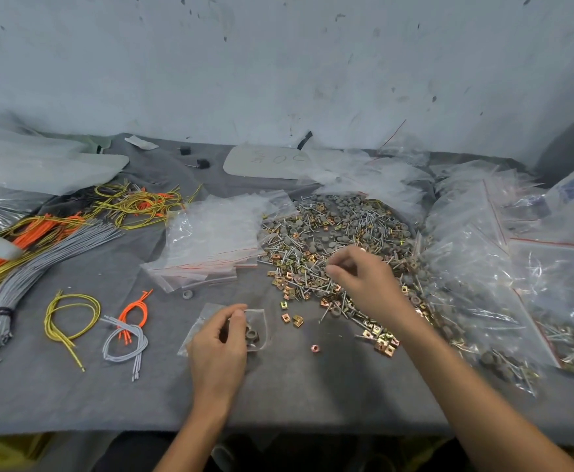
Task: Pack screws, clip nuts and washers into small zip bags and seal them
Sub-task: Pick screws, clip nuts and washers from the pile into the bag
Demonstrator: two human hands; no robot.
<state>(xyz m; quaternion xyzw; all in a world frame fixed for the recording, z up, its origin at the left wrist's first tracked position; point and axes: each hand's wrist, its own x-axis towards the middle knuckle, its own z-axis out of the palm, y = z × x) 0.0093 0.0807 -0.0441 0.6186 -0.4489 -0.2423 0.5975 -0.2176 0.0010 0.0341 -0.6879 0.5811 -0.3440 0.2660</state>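
The small zip bag (210, 318) lies flat on the grey cloth (312, 396) near the middle of the tabletop's front edge. It already contains a few grey washers (252, 334), so filling is judged to be at an early stage. The left hand (217, 345) pinches the bag at its mouth between thumb and fingers. This grip pins the bag to the cloth and holds the opening ready to take parts.

The right hand (363, 281) reaches over the near side of the mixed pile (340, 229) of screws, clip nuts and washers, right of centre. Its fingers are curled, with the thumb drawn toward the fingertips. The hand is blurred, so it cannot be told whether a part is held between them.

Loose clip nuts (292, 318) lie between the bag and the pile, within short reach of either hand.

The stack of empty zip bags (210, 240) sits just behind the left hand, placed for the next pick. Filled bags (483, 284) are heaped along the right edge, clear of the work area. Wire bundles (40, 253) in yellow, orange and grey occupy the left side.
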